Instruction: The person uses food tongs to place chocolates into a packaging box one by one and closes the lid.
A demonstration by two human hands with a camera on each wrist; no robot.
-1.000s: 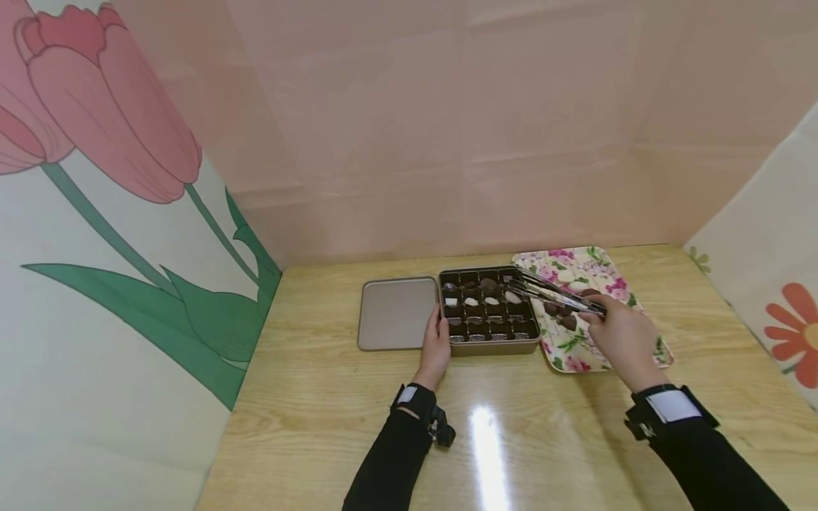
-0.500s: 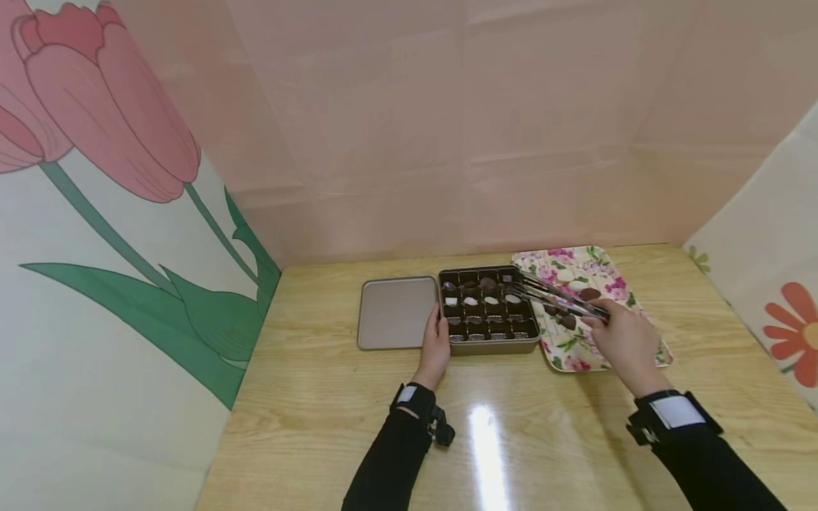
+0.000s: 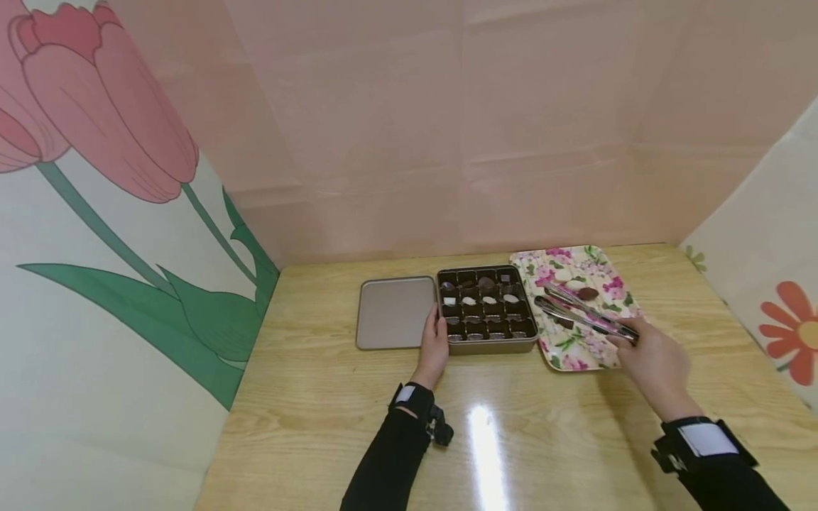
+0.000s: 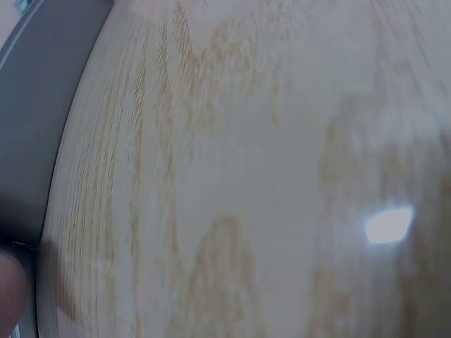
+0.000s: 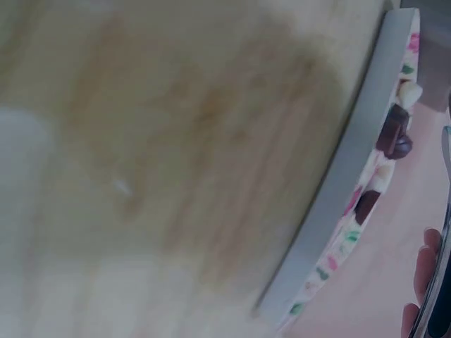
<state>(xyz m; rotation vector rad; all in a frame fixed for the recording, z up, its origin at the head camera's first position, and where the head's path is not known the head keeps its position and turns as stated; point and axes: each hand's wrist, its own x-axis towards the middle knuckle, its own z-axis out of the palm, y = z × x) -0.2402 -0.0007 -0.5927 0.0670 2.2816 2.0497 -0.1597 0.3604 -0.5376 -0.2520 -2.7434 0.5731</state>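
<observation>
My left hand point(image 3: 434, 351) rests with straight fingers along the left side of a dark metal tin point(image 3: 492, 348). A brown divided insert fills the tin. Dark chocolates point(image 3: 486, 282) lie in its back row, and white chocolates point(image 3: 488, 300) in the row before it. My right hand point(image 3: 655, 362) grips silver tongs point(image 3: 588, 317) above a floral tray point(image 3: 575, 360); their tips are parted over it. No piece is plainly visible between them. On the tray, a dark chocolate point(image 3: 588, 293) and white ones point(image 3: 575, 284) lie behind the tongs; others are partly hidden.
Left of the tin, a flat grey lid point(image 3: 395, 312) lies against its side. The wooden table point(image 3: 332, 419) ends at a pink backdrop point(image 3: 409, 177). Flower-printed panels point(image 3: 128, 341) stand to the left and right.
My right hand has drawn the tongs from the tin's right side to the right, over the tray. A white chocolate stays in that compartment. My left hand has stayed put.
</observation>
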